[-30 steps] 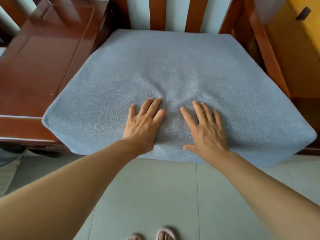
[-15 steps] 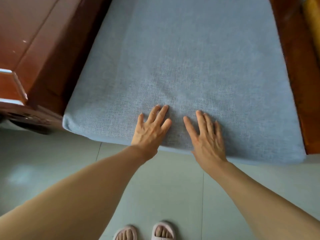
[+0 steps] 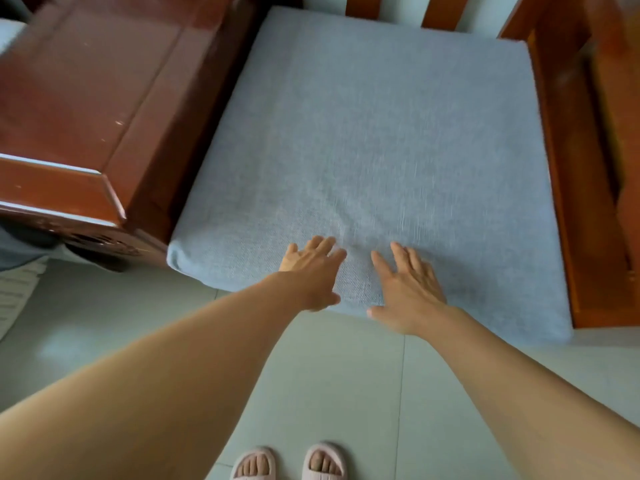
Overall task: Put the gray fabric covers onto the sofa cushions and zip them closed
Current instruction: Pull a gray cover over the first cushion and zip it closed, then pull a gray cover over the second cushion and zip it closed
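A square cushion in its gray fabric cover (image 3: 374,140) lies flat on the seat of a wooden sofa. Both of my hands rest palm down on its front edge, side by side. My left hand (image 3: 313,268) is open with fingers spread on the fabric. My right hand (image 3: 407,289) is open too, its thumb hanging over the front edge. Neither hand holds anything. No zipper shows from here.
A dark red wooden armrest (image 3: 79,109) flanks the cushion on the left, an orange-brown wooden frame (image 3: 585,188) on the right, and back slats (image 3: 440,12) stand behind. Pale floor tiles (image 3: 332,393) and my slippered feet (image 3: 287,464) are below.
My hands have stayed flat near the cushion's front edge, sliding slightly toward it. The view shifted down and then back, so the sofa's back slats show again.
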Available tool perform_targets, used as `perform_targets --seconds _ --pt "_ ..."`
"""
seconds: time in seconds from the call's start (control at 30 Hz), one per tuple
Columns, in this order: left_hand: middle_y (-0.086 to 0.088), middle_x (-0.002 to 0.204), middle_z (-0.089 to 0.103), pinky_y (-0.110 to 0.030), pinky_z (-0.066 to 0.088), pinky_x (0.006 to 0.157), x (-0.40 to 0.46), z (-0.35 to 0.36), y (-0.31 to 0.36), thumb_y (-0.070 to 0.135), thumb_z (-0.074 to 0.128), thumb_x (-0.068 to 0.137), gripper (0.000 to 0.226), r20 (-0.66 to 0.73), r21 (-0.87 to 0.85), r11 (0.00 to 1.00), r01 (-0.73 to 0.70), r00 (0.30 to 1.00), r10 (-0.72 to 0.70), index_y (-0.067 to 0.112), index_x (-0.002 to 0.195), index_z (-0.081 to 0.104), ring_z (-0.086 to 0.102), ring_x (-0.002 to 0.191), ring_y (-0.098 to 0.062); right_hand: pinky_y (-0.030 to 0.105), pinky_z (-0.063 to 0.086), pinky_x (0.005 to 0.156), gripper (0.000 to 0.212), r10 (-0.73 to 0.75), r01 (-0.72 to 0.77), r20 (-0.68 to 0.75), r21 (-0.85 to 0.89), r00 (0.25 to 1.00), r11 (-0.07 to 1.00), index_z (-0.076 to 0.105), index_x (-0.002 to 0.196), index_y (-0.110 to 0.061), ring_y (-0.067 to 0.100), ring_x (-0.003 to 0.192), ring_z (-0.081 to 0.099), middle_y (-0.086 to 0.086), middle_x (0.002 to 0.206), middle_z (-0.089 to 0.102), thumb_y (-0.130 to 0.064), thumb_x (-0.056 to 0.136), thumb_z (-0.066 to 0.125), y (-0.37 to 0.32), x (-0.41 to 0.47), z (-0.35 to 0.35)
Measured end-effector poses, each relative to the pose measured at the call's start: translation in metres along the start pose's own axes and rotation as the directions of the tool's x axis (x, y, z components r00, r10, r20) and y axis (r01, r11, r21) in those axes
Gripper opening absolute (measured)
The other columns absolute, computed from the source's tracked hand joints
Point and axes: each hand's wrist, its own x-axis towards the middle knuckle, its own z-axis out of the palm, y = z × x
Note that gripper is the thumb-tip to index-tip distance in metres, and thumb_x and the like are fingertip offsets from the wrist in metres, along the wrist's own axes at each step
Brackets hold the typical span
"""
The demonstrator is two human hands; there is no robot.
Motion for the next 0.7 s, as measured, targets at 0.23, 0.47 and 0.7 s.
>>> perform_targets --seconds 0.23,0.47,0.7 --pt "-0.005 0.159 -0.009 -0.054 0.004 0.115 -0.072 -0.058 -0.018 0.049 0.059 0.086 0.092 0.044 -0.017 0.990 0.139 0.989 -0.138 0.027 0.151 -0.002 -0.011 0.146 -0.026 0.046 0.002 0.117 0.091 -0.034 0.033 -0.033 -0.026 0.999 0.999 -0.002 0.151 -0.023 0.031 0.143 -0.014 0.012 0.156 -0.016 -0.050 0.086 0.057 -0.036 -0.032 -0.078" --pt "-0.004 0.159 -0.004 -0.054 0.007 0.114 -0.133 -0.118 -0.048 0.049 0.060 0.086 0.090 -0.046 -0.088 0.961 0.262 0.963 -0.267 0.026 0.151 0.002 -0.006 0.146 -0.025 0.045 0.007 0.117 0.084 -0.129 0.121 -0.099 -0.087 0.987 0.989 0.008 0.149 -0.019 0.032 0.143 -0.007 0.014 0.155 -0.009 -0.048 0.087 0.057 -0.088 -0.054 -0.151" --pt "-0.004 0.157 0.005 -0.052 0.011 0.112 -0.195 -0.139 -0.091 0.048 0.060 0.085 0.086 -0.154 -0.157 0.918 0.364 0.909 -0.386 0.024 0.150 0.009 0.001 0.145 -0.024 0.043 0.014 0.115 0.082 -0.228 0.201 -0.151 -0.173 0.962 0.964 0.015 0.148 -0.016 0.032 0.142 0.003 0.015 0.155 0.001 -0.047 0.086 0.058 -0.151 -0.063 -0.182"
